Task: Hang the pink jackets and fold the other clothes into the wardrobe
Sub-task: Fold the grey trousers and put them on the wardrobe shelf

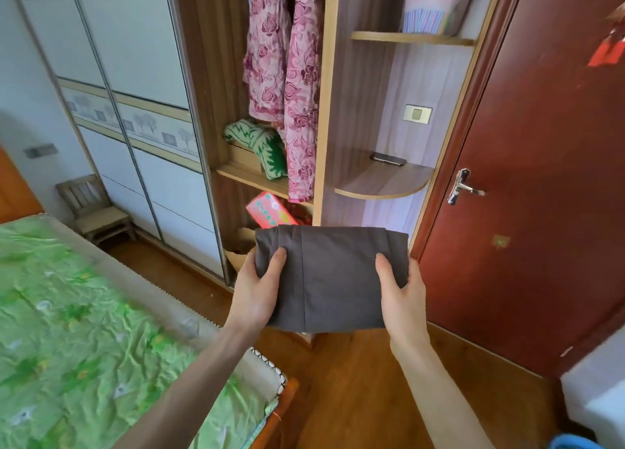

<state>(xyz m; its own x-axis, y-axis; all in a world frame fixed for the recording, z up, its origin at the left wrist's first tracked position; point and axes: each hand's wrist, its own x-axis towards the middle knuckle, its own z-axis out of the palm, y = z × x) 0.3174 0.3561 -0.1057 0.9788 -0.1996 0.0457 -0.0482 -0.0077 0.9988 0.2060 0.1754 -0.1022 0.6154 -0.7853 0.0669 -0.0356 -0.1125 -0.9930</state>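
Observation:
A folded dark grey garment is held level in front of the open wardrobe. My left hand grips its left edge with the thumb on top. My right hand grips its right edge the same way. Two pink floral jackets hang side by side inside the wardrobe. Below them a green and white folded cloth lies on the wardrobe shelf. A red box sits in the compartment under that shelf, just behind the garment.
A bed with a green sheet fills the lower left. Sliding wardrobe doors and a small wooden chair stand at the left. A dark red door is at the right. A phone lies on a rounded corner shelf.

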